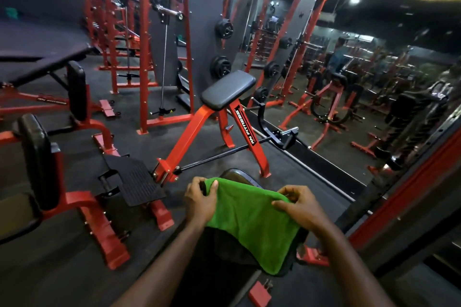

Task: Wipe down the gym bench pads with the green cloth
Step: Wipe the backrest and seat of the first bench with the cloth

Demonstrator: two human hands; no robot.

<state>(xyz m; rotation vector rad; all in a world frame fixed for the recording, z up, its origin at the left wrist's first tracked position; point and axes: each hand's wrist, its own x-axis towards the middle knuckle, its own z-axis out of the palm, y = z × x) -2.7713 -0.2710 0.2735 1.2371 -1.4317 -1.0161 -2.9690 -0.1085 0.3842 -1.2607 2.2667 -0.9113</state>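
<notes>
The green cloth [252, 222] hangs spread between my two hands, low in the middle of the view. My left hand [199, 198] pinches its top left corner, and my right hand [298, 205] pinches the top right edge. Below and behind the cloth lies a black bench pad [237, 174], mostly hidden by the cloth. Further ahead, a small black pad [228, 89] sits on a red slanted frame. At the left stand two upright black pads [37, 159] [76, 90] on red frames, and a large dark pad [37, 55] fills the upper left.
Red racks [144, 32] with weight plates [220, 66] rise ahead. A black ribbed footplate [134, 179] lies on the dark floor at left. A wall mirror [361, 77] covers the right side, with a red and black frame [411, 177] close at the right.
</notes>
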